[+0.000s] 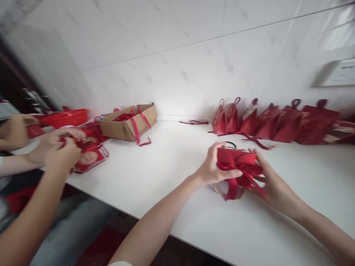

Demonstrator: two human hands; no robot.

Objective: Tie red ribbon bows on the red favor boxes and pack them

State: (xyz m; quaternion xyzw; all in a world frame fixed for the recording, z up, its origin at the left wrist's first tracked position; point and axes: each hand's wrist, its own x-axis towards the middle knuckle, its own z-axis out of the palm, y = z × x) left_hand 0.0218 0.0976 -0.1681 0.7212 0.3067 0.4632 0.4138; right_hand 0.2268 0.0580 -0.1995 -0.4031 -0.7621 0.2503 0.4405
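Observation:
Between my two hands is a small red gift box point(226, 157) with a dark red ribbon bow point(244, 170) across its front. My left hand point(212, 166) grips the box's left side, its thumb lying over the front near the bow. On the right side, my right hand point(273, 183) holds the box with its fingers behind and beside it. Ribbon tails hang down from the bow. A gold chain point(220, 191) loops out below the box, and a thin dark loop shows above it. The box is held at the white table's surface; whether it touches cannot be seen.
Several red gift bags point(288, 123) with loop handles stand along the wall, loose ribbon point(259, 142) before them. A cardboard box point(130, 123) of red ribbons sits back left. A co-worker's hands point(62, 147) work over red decorated boxes point(88, 158) near a red basin point(68, 118).

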